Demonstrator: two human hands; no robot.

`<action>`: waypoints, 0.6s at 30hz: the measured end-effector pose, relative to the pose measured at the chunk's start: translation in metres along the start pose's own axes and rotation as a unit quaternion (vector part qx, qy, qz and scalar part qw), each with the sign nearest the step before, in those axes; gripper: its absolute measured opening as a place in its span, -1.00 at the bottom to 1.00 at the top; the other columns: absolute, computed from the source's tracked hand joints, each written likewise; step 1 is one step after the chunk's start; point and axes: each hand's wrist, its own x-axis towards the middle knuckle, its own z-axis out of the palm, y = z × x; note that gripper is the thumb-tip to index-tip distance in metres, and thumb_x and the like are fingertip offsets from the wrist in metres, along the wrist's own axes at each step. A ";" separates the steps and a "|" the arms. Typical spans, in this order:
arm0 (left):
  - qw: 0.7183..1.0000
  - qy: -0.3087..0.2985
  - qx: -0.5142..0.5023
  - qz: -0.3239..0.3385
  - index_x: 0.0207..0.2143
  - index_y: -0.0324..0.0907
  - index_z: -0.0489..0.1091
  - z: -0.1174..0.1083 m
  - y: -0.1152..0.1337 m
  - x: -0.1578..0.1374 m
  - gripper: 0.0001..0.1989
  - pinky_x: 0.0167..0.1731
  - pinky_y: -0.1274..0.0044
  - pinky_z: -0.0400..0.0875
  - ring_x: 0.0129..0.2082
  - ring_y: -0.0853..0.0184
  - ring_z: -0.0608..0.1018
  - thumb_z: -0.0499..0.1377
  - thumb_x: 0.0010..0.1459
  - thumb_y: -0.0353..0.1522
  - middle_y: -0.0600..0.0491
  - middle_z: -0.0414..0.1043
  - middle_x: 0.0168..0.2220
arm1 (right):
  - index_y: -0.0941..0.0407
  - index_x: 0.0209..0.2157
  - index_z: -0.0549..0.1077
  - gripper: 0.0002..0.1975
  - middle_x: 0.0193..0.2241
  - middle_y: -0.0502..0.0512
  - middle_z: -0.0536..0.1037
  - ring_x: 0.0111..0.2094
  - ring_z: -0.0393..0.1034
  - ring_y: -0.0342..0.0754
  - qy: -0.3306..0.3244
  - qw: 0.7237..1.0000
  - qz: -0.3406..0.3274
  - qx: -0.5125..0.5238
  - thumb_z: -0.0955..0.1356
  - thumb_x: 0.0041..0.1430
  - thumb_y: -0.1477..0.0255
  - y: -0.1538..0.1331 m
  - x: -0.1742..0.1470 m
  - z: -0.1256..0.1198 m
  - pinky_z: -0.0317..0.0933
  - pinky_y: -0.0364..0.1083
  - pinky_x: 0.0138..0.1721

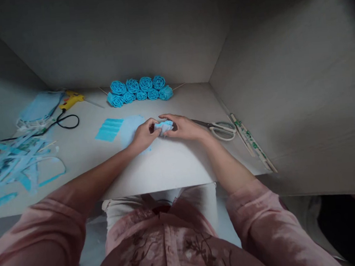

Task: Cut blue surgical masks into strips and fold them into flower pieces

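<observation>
White table (174, 166): nine blue rosettes (141, 95) near the back edge; one pair of scissors (213, 126) toward the right edge; left hand (145, 134) and right hand (185, 127) pinching one blue-white bundle (164, 128) between front and back edges.

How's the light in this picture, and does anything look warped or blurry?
In the head view, light is dim, brighter on the tabletop near its front edge; the upper right corner is nearly black; the near left sleeve looks stretched; the held blue piece lacks crisp detail.
</observation>
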 end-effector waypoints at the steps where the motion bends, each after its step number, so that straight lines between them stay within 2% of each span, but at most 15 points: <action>1: 1.000 0.002 0.013 0.004 -0.32 -0.15 0.33 0.000 0.000 -0.001 -0.83 -0.38 0.53 0.20 -0.46 0.40 0.33 0.18 0.00 -0.31 0.19 0.26 -0.50 | 0.15 0.24 0.26 -0.28 0.06 0.25 0.49 -0.07 0.42 0.06 0.001 1.000 0.001 0.011 0.42 0.06 0.24 -0.002 -0.001 0.000 0.25 -0.02 -0.05; 4: 1.000 0.010 0.027 0.012 -0.34 -0.14 0.32 -0.001 0.002 -0.002 -0.84 -0.39 0.54 0.21 -0.46 0.39 0.35 0.17 0.00 -0.31 0.18 0.28 -0.51 | 0.11 0.26 0.22 -0.21 0.02 0.22 0.52 -0.05 0.41 0.06 0.026 0.999 0.006 0.025 0.44 0.05 0.15 -0.006 -0.001 0.002 0.25 -0.03 -0.07; 7: 0.999 0.009 0.028 0.015 -0.33 -0.14 0.33 -0.002 0.000 -0.001 -0.84 -0.39 0.54 0.23 -0.46 0.39 0.36 0.17 0.00 -0.31 0.18 0.31 -0.50 | 0.09 0.23 0.28 -0.36 0.00 0.18 0.54 -0.11 0.43 0.03 0.051 0.999 0.007 0.003 0.39 0.12 0.28 -0.002 0.001 0.006 0.23 -0.06 -0.10; 10: 1.000 -0.009 -0.004 0.013 -0.34 -0.16 0.33 -0.003 -0.002 -0.001 -0.82 -0.37 0.55 0.28 -0.44 0.39 0.40 0.17 0.04 -0.26 0.16 0.36 -0.48 | 0.10 0.10 0.41 -0.54 0.00 0.15 0.56 -0.12 0.44 0.00 0.071 0.997 -0.010 0.004 0.32 0.14 0.42 0.003 0.004 0.010 0.21 -0.08 -0.08; 14: 0.999 -0.008 -0.049 0.014 -0.32 -0.15 0.31 -0.006 -0.001 -0.001 -0.78 -0.32 0.54 0.32 -0.37 0.36 0.46 0.16 0.07 -0.20 0.13 0.43 -0.42 | 0.14 -0.11 0.52 -0.72 -0.20 0.11 0.60 -0.22 0.43 -0.05 0.089 0.994 -0.027 0.049 0.31 0.15 0.42 0.003 0.005 0.007 0.20 -0.13 -0.16; 18: 1.000 0.002 -0.011 0.027 -0.27 -0.14 0.33 -0.009 0.001 -0.002 -0.75 -0.31 0.53 0.31 -0.35 0.34 0.46 0.18 0.04 -0.21 0.12 0.43 -0.38 | 0.16 -0.18 0.51 -0.77 -0.34 0.06 0.54 -0.35 0.36 -0.11 0.094 0.994 -0.029 0.052 0.32 0.16 0.39 0.001 0.004 0.005 0.15 -0.16 -0.27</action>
